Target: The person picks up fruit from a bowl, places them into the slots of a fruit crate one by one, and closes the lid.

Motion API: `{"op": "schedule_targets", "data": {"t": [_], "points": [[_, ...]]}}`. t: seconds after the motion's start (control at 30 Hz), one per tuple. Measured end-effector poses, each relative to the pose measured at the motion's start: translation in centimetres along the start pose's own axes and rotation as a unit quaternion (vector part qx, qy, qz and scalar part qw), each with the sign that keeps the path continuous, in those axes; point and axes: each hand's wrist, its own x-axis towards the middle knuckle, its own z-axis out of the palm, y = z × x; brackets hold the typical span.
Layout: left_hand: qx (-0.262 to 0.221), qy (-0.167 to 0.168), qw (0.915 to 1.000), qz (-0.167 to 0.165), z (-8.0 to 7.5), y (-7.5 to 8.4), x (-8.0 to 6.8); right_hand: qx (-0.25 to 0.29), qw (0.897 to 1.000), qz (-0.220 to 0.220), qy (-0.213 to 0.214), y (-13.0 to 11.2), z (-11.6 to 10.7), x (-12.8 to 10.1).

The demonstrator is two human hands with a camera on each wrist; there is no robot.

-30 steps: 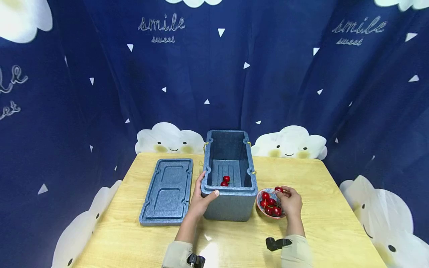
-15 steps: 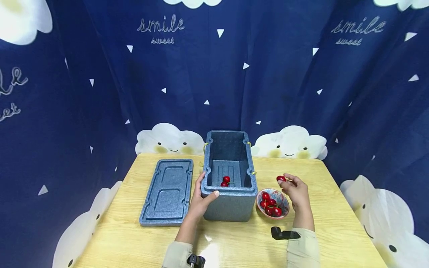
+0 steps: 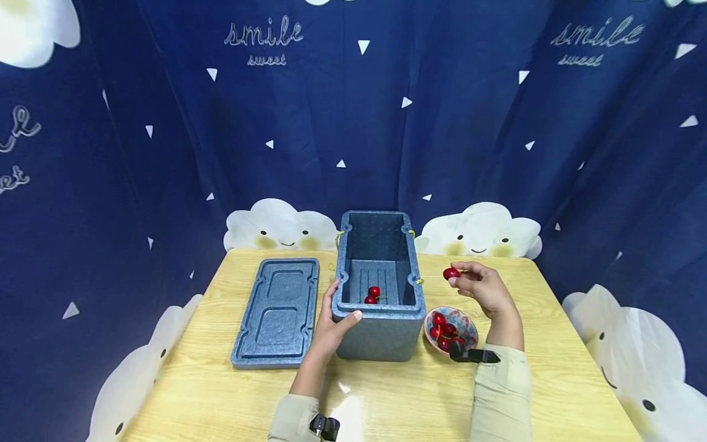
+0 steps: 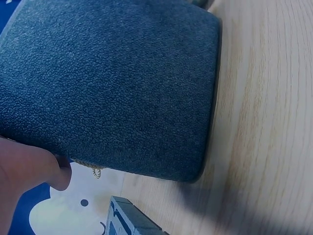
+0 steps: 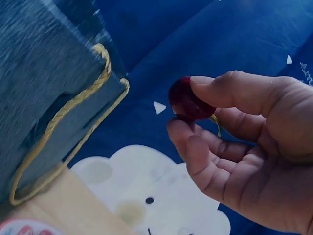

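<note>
My right hand [image 3: 486, 290] pinches a dark red cherry [image 5: 190, 100] between thumb and fingers, raised above the table to the right of a blue-grey foam box [image 3: 378, 334]. A bit of green stem shows behind that cherry in the right wrist view. With my left hand [image 3: 331, 328] I grip the near left corner of the box, thumb over the front rim. Two cherries [image 3: 373, 293] lie on the box floor near its front wall. Below my right hand, a patterned bowl [image 3: 468, 328] holds several more cherries [image 3: 439, 319], partly covered by the wrist camera mount.
The box's matching lid [image 3: 278, 313] lies flat on the wooden table [image 3: 386, 399], left of the box. A yellow rope handle [image 5: 73, 100] hangs on the box's right side. Behind the table hangs a dark blue curtain [image 3: 309, 123] with white clouds.
My right hand has lifted one cherry out of the bowl and moved it up and away, then slightly left toward the box. My left hand stays on the box corner.
</note>
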Motion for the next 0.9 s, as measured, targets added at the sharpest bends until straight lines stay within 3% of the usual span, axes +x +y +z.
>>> {"op": "schedule_targets", "data": {"t": [0.23, 0.37, 0.6, 0.9], "points": [[-0.010, -0.005, 0.9999, -0.001, 0.0, -0.3, 0.0, 0.017, 0.999, -0.009, -0.039, -1.5, 0.6, 1.2], [-0.021, -0.008, 0.9997, -0.003, 0.0, -0.2, 0.1, 0.018, 0.996, -0.015, -0.082, -2.5, 1.0, 2.2], [-0.044, -0.007, 0.9990, -0.003, -0.4, -2.7, 1.0, -0.017, 0.989, -0.020, -0.147, -3.9, 2.0, 4.2], [-0.038, -0.004, 0.9993, 0.000, -0.5, -3.0, 1.0, -0.010, 0.978, -0.006, -0.206, -4.7, 4.4, 6.2]]}}
